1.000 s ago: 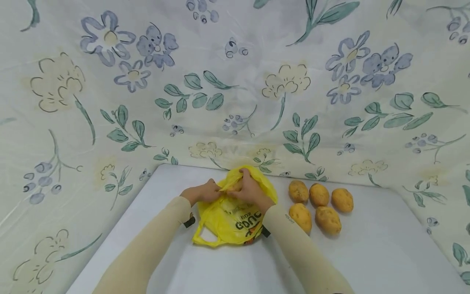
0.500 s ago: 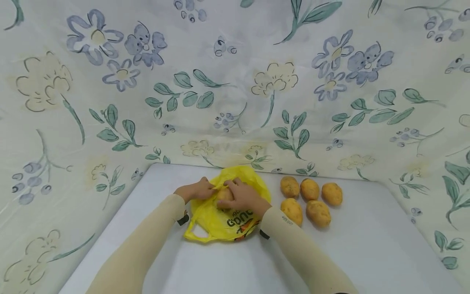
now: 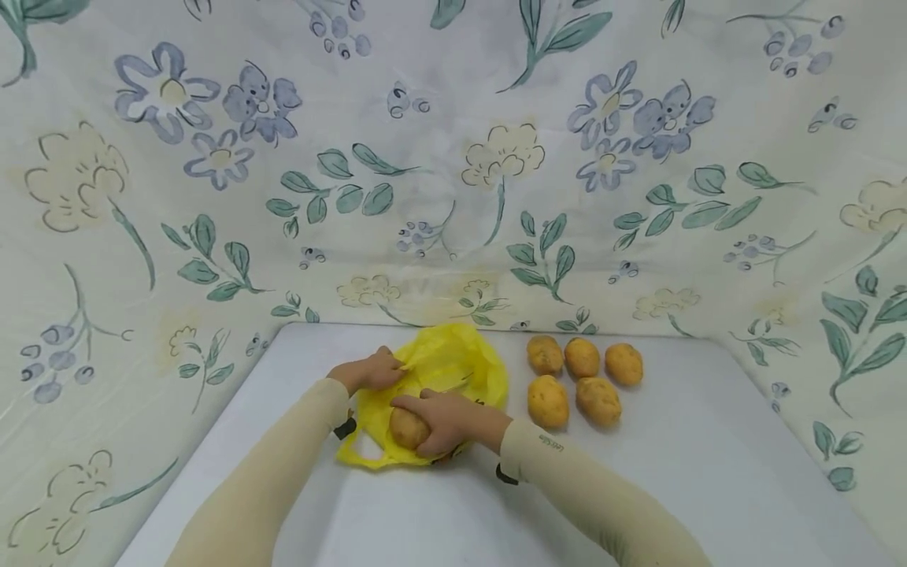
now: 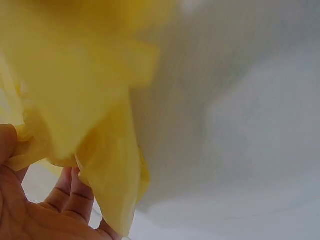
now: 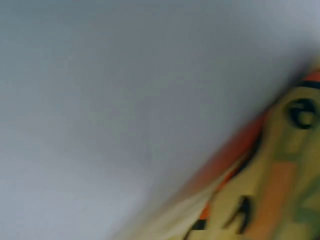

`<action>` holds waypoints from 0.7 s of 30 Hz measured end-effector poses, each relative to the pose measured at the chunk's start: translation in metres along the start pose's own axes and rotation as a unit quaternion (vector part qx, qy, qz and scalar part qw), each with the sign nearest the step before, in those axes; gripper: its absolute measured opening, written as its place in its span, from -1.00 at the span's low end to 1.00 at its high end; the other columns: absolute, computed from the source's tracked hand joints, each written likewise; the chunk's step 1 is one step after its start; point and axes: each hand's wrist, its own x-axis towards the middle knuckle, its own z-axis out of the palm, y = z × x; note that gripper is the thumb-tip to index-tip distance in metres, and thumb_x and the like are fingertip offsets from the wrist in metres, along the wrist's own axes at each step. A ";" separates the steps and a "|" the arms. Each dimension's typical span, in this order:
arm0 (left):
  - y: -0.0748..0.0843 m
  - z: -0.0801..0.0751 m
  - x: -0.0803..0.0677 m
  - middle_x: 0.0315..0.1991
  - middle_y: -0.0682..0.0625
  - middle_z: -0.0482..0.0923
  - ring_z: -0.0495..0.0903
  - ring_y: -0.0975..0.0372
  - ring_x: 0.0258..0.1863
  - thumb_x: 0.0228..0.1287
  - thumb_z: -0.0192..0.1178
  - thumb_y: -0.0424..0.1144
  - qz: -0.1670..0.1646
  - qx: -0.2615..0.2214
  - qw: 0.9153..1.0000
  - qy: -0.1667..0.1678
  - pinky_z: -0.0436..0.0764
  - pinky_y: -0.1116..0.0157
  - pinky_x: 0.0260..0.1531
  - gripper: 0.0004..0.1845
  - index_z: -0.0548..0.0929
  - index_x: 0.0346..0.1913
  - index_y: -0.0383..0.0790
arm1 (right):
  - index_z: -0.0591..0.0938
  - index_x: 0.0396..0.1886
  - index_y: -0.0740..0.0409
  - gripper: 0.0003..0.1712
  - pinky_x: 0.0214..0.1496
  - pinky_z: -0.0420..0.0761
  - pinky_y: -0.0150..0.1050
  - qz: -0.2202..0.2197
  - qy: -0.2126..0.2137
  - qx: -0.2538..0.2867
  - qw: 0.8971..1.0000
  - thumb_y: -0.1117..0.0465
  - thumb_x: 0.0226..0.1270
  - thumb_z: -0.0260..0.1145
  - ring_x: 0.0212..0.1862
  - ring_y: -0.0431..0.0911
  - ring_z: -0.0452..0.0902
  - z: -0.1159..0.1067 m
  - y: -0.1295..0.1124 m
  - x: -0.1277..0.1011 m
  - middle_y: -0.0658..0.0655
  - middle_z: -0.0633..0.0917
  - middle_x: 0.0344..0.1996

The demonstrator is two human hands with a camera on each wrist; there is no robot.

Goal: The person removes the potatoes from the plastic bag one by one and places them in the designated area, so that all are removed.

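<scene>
A yellow plastic bag (image 3: 453, 346) lies on the white table with its mouth spread wide in the head view. My left hand (image 3: 375, 370) pinches the bag's left edge; in the left wrist view, thumb and fingers of the left hand (image 4: 55, 205) have the thin yellow film (image 4: 112, 170) between them. My right hand (image 3: 448, 419) grips a potato (image 3: 407, 430) over the near part of the bag, beside the handle loop. In the right wrist view only the bag's printed side (image 5: 270, 195) shows, blurred; the right hand is out of that picture.
To the right of the bag, several potatoes sit in two rows, among them a back-left potato (image 3: 544, 355) and a front-right potato (image 3: 598, 402). The white table (image 3: 680, 465) meets a flower-patterned cloth wall (image 3: 425, 236) at the back and sides.
My right hand has drawn the potato out from the bag's mouth, toward the near left. The bag's mouth has spread wider while my left hand keeps its edge. The head view has shifted slightly.
</scene>
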 end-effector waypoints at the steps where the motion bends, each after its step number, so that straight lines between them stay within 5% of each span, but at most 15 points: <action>1: -0.001 0.002 -0.003 0.13 -0.34 0.33 0.35 -0.11 0.20 0.55 -0.13 -0.09 -0.001 0.001 1.000 0.002 0.35 -0.10 0.29 -0.48 0.50 0.28 -0.45 | 0.19 0.47 -0.41 -0.05 -0.17 0.51 -0.34 -0.006 0.001 0.014 1.000 -0.11 0.10 0.45 -0.18 -0.20 0.46 0.000 -0.003 -0.002 0.03 0.50 0.05; 5: -0.001 0.012 -0.013 0.20 -0.40 0.29 0.32 -0.19 0.25 0.54 -0.10 -0.10 -0.003 -0.002 1.000 0.006 0.32 -0.17 0.31 -0.47 0.45 0.34 -0.42 | 0.29 0.42 -0.28 -0.07 -0.15 0.51 -0.36 -0.041 0.036 0.101 0.993 -0.11 0.04 0.50 -0.12 -0.22 0.44 -0.006 -0.011 -0.018 -0.01 0.53 0.00; 11: 0.011 0.017 -0.025 0.31 -0.32 0.22 0.28 -0.16 0.29 0.45 0.00 0.15 -0.044 0.005 0.999 0.009 0.34 -0.23 0.26 -0.32 0.34 0.46 -0.20 | 0.30 0.40 -0.15 -0.10 -0.03 0.57 -0.29 -0.055 0.085 0.245 0.964 0.07 0.05 0.51 -0.04 -0.18 0.50 -0.026 0.000 -0.047 -0.04 0.53 0.09; 15: 0.019 0.016 -0.030 0.44 -0.26 0.12 0.18 -0.13 0.40 0.33 0.06 0.32 -0.074 0.014 0.997 0.006 0.31 -0.27 0.28 -0.16 0.22 0.53 -0.08 | 0.28 0.43 -0.31 -0.08 -0.12 0.62 -0.21 -0.022 0.119 0.262 0.958 0.08 0.07 0.49 -0.10 -0.10 0.56 -0.045 0.017 -0.069 0.04 0.57 0.07; 21: 0.020 0.012 -0.035 0.52 -0.31 0.05 0.07 -0.21 0.49 0.26 0.15 0.33 -0.046 0.009 0.999 -0.006 0.19 -0.34 0.33 -0.03 0.09 0.57 -0.12 | 0.27 0.44 -0.36 -0.08 -0.44 0.68 -0.06 0.022 0.152 0.283 0.947 0.08 0.11 0.49 -0.35 -0.04 0.60 -0.064 0.050 -0.102 0.18 0.56 0.07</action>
